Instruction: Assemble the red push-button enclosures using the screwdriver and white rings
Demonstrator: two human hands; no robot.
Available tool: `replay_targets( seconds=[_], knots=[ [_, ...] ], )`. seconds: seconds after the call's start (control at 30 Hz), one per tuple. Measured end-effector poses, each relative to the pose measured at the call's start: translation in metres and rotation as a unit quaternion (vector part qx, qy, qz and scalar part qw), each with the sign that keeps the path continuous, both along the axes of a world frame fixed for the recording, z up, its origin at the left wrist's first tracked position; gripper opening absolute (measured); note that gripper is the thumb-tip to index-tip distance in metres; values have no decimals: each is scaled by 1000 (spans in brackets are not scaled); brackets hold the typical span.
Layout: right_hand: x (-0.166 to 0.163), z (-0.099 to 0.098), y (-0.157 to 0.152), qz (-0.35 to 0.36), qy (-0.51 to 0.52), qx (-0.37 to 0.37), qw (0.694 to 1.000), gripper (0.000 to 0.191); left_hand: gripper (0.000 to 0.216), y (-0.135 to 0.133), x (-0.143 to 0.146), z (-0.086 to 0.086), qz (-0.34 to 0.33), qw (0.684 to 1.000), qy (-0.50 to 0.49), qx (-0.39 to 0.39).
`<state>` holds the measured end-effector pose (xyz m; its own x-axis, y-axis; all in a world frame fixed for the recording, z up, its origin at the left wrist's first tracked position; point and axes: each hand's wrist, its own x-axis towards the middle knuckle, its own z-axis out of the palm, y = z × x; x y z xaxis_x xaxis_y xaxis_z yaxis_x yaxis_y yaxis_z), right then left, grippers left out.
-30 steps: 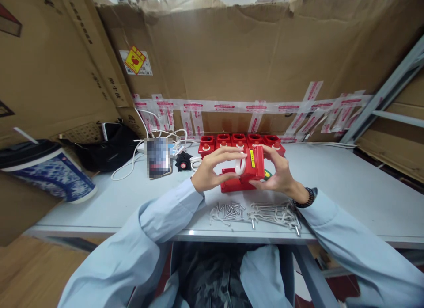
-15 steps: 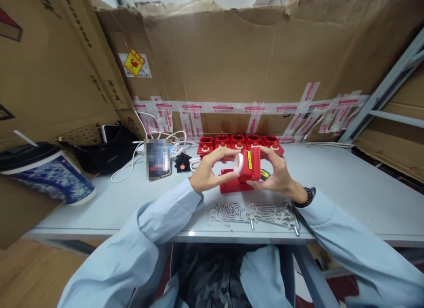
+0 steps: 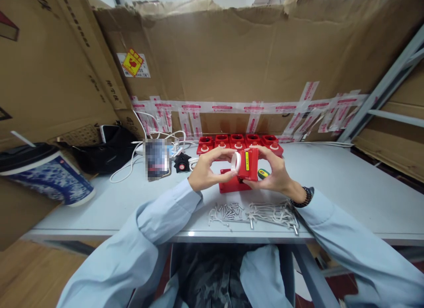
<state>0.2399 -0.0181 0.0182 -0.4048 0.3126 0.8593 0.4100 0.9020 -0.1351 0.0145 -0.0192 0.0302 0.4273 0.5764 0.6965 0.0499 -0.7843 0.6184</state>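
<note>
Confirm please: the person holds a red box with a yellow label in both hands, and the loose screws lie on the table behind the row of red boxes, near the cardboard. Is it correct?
Not quite. Both the left hand and the right hand do hold the red box with its yellow label, but the head view shows the screws at the table's near edge, in front of the hands, not behind the row of red boxes.

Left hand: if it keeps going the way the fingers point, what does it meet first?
The left hand points right; its fingertips are already at the white cap on the red housing, held from the other side by the right hand. Depth is uncertain.
</note>
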Motion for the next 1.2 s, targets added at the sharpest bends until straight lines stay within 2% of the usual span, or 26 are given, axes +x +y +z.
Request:
replay_targets(
  seconds=[0.13, 0.3, 0.37, 0.47, 0.53, 0.63, 0.7, 0.77, 0.83, 0.9, 0.97, 1.03, 1.13, 1.2],
  knots=[
    [0, 4, -2, 1, -6, 14, 1000, 88, 51, 0, -2, 2, 40, 991, 31, 122],
    [0, 3, -2, 12, 6, 13, 1000, 87, 54, -2, -2, 3, 54, 958, 67, 275],
    [0, 2, -2, 41, 26, -30, 998, 82, 51, -3, -2, 1, 53, 943, 75, 321],
    [-1, 3, -3, 109, 70, -150, 980, 69, 45, -3, 0, -1, 55, 912, 79, 399],
    [-3, 6, -5, 143, 95, -248, 954, 61, 42, -3, -1, -2, 60, 888, 80, 449],
    [-5, 11, -7, 170, 106, -395, 896, 53, 35, -3, -3, 0, 61, 859, 114, 496],
    [-6, 12, -6, 178, 116, -490, 846, 48, 31, -5, -4, 2, 64, 842, 137, 518],
    [-7, 11, -5, 192, 136, -579, 781, 43, 29, -7, -5, 5, 66, 823, 150, 544],
    [-7, 10, -4, 212, 159, -641, 721, 40, 29, -8, -5, 7, 61, 813, 165, 556],
    [-8, 11, -4, 218, 183, -661, 695, 37, 31, -8, -5, 7, 57, 821, 185, 537],
    [-8, 14, -5, 209, 200, -656, 698, 35, 35, -6, -4, 6, 66, 852, 178, 488],
    [-8, 17, -6, 196, 201, -635, 720, 38, 40, -4, -3, 5, 87, 895, 138, 415],
    [-9, 18, -8, 162, 197, -564, 785, 40, 55, -2, -2, 1, 104, 950, 82, 282],
    [-11, 16, -8, 148, 190, -510, 826, 39, 61, -2, -1, 0, 88, 974, 74, 196]
  ],
)
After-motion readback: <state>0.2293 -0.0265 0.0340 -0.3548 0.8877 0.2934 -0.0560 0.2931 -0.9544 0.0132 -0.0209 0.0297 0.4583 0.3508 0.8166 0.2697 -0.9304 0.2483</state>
